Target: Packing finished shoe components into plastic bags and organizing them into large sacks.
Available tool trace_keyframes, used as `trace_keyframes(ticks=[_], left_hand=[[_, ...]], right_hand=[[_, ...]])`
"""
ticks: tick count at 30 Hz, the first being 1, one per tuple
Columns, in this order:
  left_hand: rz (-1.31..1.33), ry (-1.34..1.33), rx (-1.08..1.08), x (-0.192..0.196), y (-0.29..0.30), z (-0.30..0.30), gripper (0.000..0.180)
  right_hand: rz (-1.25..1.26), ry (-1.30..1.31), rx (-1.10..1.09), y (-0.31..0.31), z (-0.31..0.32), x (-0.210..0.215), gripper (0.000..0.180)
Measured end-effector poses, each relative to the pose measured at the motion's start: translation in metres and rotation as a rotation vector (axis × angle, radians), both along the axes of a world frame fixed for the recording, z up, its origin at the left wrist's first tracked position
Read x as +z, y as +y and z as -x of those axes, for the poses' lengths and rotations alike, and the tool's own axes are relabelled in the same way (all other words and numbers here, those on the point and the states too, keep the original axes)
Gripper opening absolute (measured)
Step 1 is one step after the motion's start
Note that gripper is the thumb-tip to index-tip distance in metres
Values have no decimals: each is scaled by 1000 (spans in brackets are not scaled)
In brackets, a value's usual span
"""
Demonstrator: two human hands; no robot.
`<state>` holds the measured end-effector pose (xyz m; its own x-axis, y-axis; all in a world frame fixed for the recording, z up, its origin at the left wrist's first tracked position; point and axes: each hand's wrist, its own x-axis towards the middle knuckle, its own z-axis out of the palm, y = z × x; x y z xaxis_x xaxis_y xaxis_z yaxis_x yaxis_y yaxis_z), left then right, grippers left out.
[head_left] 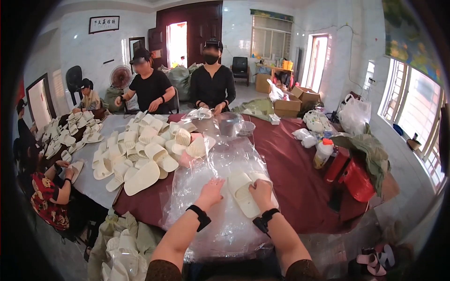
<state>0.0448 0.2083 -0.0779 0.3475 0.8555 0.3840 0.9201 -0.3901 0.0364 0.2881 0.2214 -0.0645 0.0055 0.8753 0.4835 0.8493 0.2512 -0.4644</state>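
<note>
A pair of cream slide slippers [240,187] lies side by side on a stack of clear plastic bags [197,241] in front of me. My right hand [261,193] is closed on the right-hand slipper, its fingers bent over the strap area and partly hidden. To the left of the pair, my left hand [212,193] rests on the clear plastic with its fingers stretched out, holding nothing. It is apart from the slippers. Each wrist wears a black band.
A large heap of cream slippers [140,145] covers the table's left side. Across the table stand two people in black [213,86]. A clear round tub [247,128], a white bottle [323,153] and a red bag [357,180] are to the right. A sack of slippers [123,248] stands at lower left.
</note>
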Motion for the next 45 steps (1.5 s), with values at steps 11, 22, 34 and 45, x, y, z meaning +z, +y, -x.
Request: trace_keyframes(ticks=[11, 22, 34, 45], left_hand=[[-153, -334, -128, 62, -47, -8, 9], [174, -572, -115, 51, -147, -7, 26], [408, -251, -81, 38, -153, -31, 33], [343, -387, -23, 17, -145, -34, 36]], right_hand=[[-90, 479, -58, -86, -57, 63, 17], [33, 803, 169, -200, -83, 96, 14], [-33, 701, 5, -217, -99, 78, 12], [-74, 800, -31, -229, -120, 61, 10]])
